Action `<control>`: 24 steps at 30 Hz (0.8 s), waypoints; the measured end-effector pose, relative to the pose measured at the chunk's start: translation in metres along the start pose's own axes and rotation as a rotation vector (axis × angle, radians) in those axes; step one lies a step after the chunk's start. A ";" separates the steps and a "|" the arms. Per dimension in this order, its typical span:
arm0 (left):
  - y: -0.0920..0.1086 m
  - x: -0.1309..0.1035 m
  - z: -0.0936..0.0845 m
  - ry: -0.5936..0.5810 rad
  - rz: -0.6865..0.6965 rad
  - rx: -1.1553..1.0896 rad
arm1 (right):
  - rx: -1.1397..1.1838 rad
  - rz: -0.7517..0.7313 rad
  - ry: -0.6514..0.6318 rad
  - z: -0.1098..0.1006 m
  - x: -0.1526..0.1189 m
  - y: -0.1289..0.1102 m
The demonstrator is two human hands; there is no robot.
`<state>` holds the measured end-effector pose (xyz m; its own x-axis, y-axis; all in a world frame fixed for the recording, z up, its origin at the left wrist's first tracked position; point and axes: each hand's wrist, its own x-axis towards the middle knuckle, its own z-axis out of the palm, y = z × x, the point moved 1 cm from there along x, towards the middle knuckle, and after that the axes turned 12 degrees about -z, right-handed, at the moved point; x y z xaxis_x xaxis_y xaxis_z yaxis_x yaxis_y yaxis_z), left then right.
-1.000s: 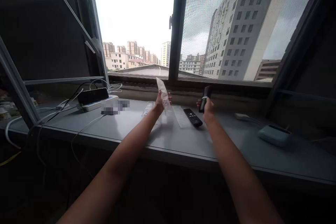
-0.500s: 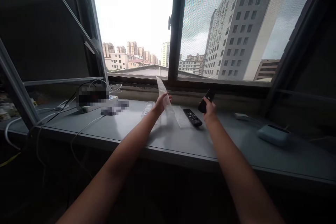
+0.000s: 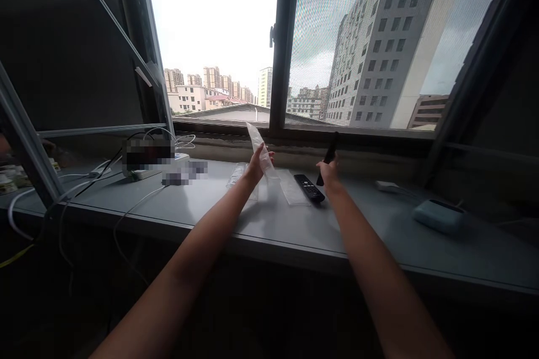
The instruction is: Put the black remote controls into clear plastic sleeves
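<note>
My left hand (image 3: pixel 256 164) is closed on a thin, translucent plastic bag (image 3: pixel 266 161), which stands tilted above the table. In my right hand (image 3: pixel 329 173) is a black remote control (image 3: pixel 332 151), turned edge-on with its upper end pointing toward the window. Between the hands a second black remote control (image 3: pixel 309 189) lies on the table, buttons facing up. Beside it another clear plastic bag (image 3: pixel 291 189) lies flat. More clear plastic packaging (image 3: pixel 236 175) sits left of my left hand, partly hidden by the wrist.
The grey table (image 3: pixel 269 230) runs below a window (image 3: pixel 286 56). At right are a blue-grey box-like item (image 3: pixel 438 215) and a small white item (image 3: pixel 386 185). Left stand a metal frame (image 3: pixel 31 140), a power strip (image 3: pixel 143 171), several cables (image 3: pixel 126 213) and blurred-out objects.
My right hand has turned the held remote from showing its face to nearly edge-on and shifted slightly left. The bag in my left hand has tilted a little further left.
</note>
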<state>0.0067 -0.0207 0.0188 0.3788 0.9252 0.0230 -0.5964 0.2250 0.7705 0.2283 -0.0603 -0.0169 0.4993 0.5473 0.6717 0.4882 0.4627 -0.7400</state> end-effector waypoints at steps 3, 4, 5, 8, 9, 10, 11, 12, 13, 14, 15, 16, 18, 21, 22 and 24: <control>0.000 0.001 -0.002 0.015 -0.002 0.001 | -0.217 -0.057 0.033 0.004 -0.003 0.001; 0.000 0.002 -0.002 0.017 -0.007 -0.002 | -0.244 -0.140 0.024 0.007 -0.004 -0.001; 0.000 0.002 -0.003 0.016 -0.010 -0.007 | -0.246 -0.228 0.010 0.009 -0.005 -0.002; 0.000 0.002 -0.003 0.004 -0.002 -0.025 | -0.128 -0.325 -0.048 0.017 -0.007 -0.006; 0.001 0.001 -0.003 0.000 0.002 -0.033 | -0.057 -0.287 -0.069 0.019 -0.007 -0.007; 0.001 0.001 -0.003 -0.003 0.005 -0.042 | 0.027 -0.228 -0.087 0.021 -0.007 -0.008; 0.001 0.000 -0.002 -0.004 0.006 -0.051 | 0.122 -0.159 -0.098 0.021 -0.007 -0.009; 0.001 0.000 -0.002 -0.004 0.008 -0.061 | 0.222 -0.089 -0.101 0.021 -0.006 -0.011; 0.001 -0.001 -0.002 -0.004 0.010 -0.071 | 0.321 -0.023 -0.097 0.020 -0.006 -0.014; 0.001 -0.001 -0.001 -0.005 0.011 -0.080 | 0.415 0.034 -0.087 0.018 -0.007 -0.017; 0.002 -0.001 -0.001 -0.005 0.012 -0.090 | 0.497 0.084 -0.070 0.016 -0.007 -0.021; 0.002 -0.002 -0.001 -0.005 0.013 -0.099 | 0.560 0.127 -0.051 0.013 -0.008 -0.026; 0.002 -0.001 0.000 -0.003 0.013 -0.118 | 0.636 0.204 0.008 0.006 -0.009 -0.033; 0.001 -0.001 -0.001 0.001 0.011 -0.133 | 0.626 0.360 0.069 -0.001 -0.010 -0.038; 0.001 -0.001 -0.001 0.001 0.009 -0.133 | 0.612 0.414 0.051 -0.003 -0.010 -0.038; 0.001 -0.001 -0.001 -0.002 0.006 -0.132 | 0.604 0.464 -0.023 -0.004 -0.009 -0.037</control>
<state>0.0052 -0.0207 0.0191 0.3762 0.9261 0.0282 -0.6862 0.2581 0.6801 0.2088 -0.0854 0.0045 0.5398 0.7899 0.2911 -0.2482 0.4797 -0.8416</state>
